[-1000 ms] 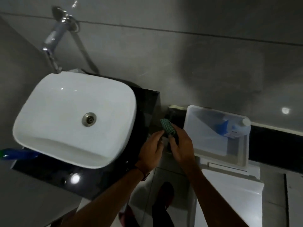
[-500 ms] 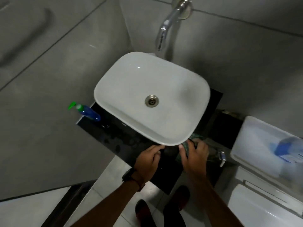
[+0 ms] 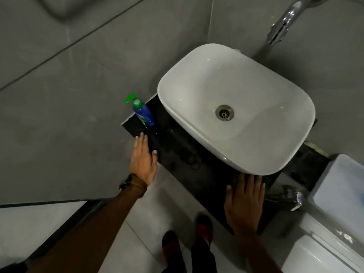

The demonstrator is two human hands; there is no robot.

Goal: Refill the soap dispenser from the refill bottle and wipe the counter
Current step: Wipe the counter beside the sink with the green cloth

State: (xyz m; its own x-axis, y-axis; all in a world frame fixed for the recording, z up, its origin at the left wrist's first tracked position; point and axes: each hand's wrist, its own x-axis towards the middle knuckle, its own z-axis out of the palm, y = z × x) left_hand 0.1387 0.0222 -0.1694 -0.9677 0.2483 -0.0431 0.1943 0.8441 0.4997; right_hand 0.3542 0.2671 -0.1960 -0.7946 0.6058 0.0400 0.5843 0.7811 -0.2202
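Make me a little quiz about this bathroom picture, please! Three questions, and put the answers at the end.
1. True or false: the left hand is gripping the soap dispenser.
2. Which hand presses the green cloth onto the black counter?
3. Where does the dispenser stand? A: inside the sink. B: on the counter beside the sink. C: on the floor.

Key:
1. False. It lies flat and open, just short of the dispenser.
2. The right hand.
3. B
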